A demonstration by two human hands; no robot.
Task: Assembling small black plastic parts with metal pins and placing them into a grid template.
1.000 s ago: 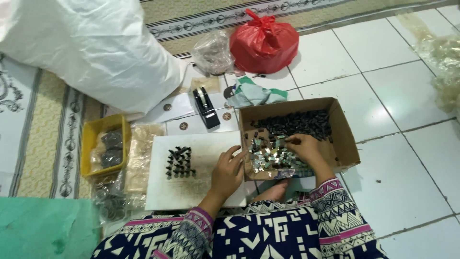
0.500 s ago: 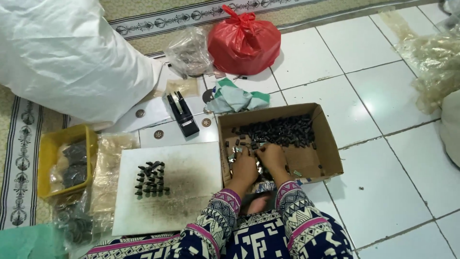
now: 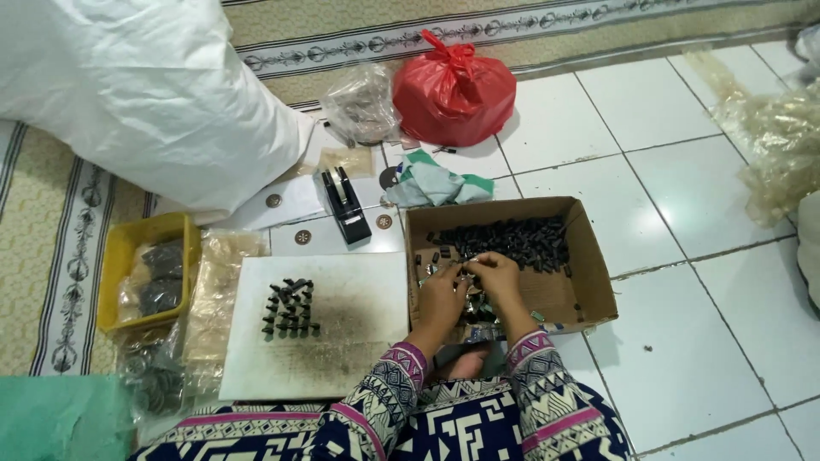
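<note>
Small black parts (image 3: 512, 241) lay heaped in the open cardboard box (image 3: 589, 256) at centre right of the frame, on the tiled floor. Both hands met inside it, the left hand (image 3: 442, 294) and the right hand (image 3: 495, 277), fingers curled on something small and shiny; how tightly I could not tell. A fumbled piece could vanish among the loose heap. A knotted red plastic bag (image 3: 454, 90) sat at upper centre, a yellow tray (image 3: 120, 256) at left, a white board (image 3: 350, 324) with black pieces (image 3: 289, 309) beside the box.

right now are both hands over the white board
No, the left hand and the right hand meet inside the cardboard box, beside the white board.
</note>
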